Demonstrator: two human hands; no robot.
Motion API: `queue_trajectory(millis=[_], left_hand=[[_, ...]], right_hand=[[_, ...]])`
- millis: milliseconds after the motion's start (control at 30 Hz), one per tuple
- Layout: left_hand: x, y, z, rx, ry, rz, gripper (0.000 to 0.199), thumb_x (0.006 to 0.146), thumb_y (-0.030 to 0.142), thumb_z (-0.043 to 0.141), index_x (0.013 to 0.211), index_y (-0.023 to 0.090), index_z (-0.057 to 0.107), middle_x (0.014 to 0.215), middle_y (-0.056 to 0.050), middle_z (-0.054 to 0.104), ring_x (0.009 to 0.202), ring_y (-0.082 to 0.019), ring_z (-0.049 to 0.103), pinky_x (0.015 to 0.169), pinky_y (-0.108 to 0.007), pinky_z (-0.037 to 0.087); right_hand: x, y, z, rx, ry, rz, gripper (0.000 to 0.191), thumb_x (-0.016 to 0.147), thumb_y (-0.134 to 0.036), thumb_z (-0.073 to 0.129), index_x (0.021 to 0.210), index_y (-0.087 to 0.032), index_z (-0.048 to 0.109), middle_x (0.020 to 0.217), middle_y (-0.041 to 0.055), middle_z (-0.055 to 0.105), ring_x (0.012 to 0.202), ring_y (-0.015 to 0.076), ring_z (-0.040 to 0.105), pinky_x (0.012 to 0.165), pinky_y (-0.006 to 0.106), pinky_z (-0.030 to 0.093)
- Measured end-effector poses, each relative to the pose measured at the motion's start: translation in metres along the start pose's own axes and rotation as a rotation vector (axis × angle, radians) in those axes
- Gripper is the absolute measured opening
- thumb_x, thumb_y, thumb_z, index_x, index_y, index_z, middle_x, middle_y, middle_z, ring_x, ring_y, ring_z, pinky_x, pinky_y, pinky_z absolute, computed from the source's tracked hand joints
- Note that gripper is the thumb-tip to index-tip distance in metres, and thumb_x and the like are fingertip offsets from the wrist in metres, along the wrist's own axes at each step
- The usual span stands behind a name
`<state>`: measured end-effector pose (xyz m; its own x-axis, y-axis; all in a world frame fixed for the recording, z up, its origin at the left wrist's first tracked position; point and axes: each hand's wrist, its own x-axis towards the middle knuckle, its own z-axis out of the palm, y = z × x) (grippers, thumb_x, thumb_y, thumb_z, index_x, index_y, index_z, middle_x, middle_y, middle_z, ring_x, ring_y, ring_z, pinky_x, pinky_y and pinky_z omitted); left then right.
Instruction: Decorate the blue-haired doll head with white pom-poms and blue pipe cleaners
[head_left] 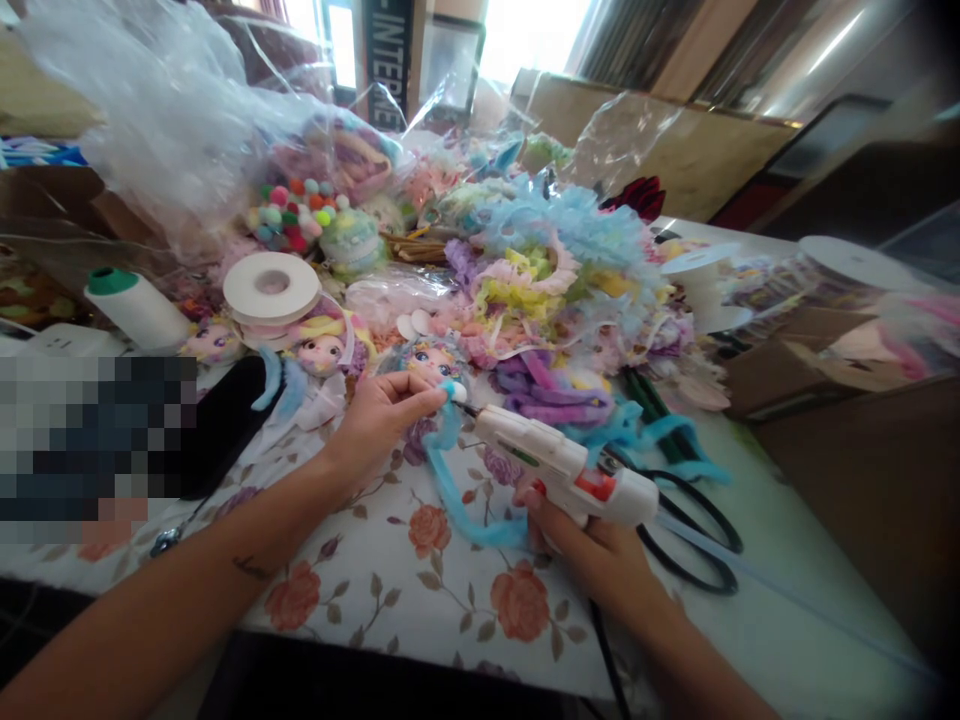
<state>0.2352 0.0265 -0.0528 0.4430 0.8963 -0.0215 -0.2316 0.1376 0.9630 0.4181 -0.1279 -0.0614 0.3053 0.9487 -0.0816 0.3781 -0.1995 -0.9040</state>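
Between the thumb and fingers of my left hand [394, 400] is pinched the end of a fuzzy light-blue strip [450, 490]. A small white piece sits at that end, too small to name. The strip hangs down and curves along the flowered cloth toward my right wrist. My right hand [566, 525] is wrapped round a white hot glue gun [555, 460] with orange parts. Its nozzle points left, at or very close to the white piece; I cannot tell if they touch. Just behind my left fingers lies a doll face [427, 360] with blue trim.
Black-handled scissors [697, 530] lie right of the glue gun. Behind are heaped ruffled trims [570, 230], pompoms [292, 215], a ribbon roll [270, 285] and a thread cone [139, 305]. A cardboard box [795, 370] stands at right, a dark phone-like slab [225, 420] at left.
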Motion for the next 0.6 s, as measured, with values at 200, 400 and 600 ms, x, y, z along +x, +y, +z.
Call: queue_trajectory(millis=[200,400,600], left_hand=[[-0.0001,-0.0004,-0.0002,0.009,-0.005,0.002,0.026,0.071,0.033,0.078,0.059,0.016,0.062,0.066,0.001,0.054,0.065,-0.011,0.047,0.065,-0.025,0.039],[-0.0005,-0.0012,-0.0002,0.011,0.003,-0.016,0.027,0.069,0.034,0.078,0.059,0.016,0.061,0.064,0.001,0.055,0.061,-0.01,0.046,0.062,-0.025,0.039],[-0.0004,-0.0012,0.0,-0.005,-0.004,-0.027,0.026,0.069,0.032,0.078,0.059,0.016,0.061,0.064,0.001,0.056,0.061,-0.01,0.047,0.061,-0.024,0.039]], right_hand=[[0.0005,-0.0017,0.0004,-0.001,0.001,-0.021,0.039,0.087,-0.049,0.056,0.061,-0.02,0.056,0.053,0.0001,0.056,0.052,0.0141,0.051,0.053,0.027,0.043],[0.0006,-0.0026,0.0006,0.01,0.005,-0.026,0.042,0.086,-0.053,0.056,0.06,-0.02,0.055,0.052,0.0001,0.055,0.051,0.0141,0.05,0.051,0.027,0.042],[0.001,-0.0016,0.0007,0.011,0.013,-0.002,0.04,0.086,-0.053,0.056,0.064,-0.02,0.058,0.053,-0.0003,0.056,0.051,0.0143,0.051,0.052,0.027,0.044]])
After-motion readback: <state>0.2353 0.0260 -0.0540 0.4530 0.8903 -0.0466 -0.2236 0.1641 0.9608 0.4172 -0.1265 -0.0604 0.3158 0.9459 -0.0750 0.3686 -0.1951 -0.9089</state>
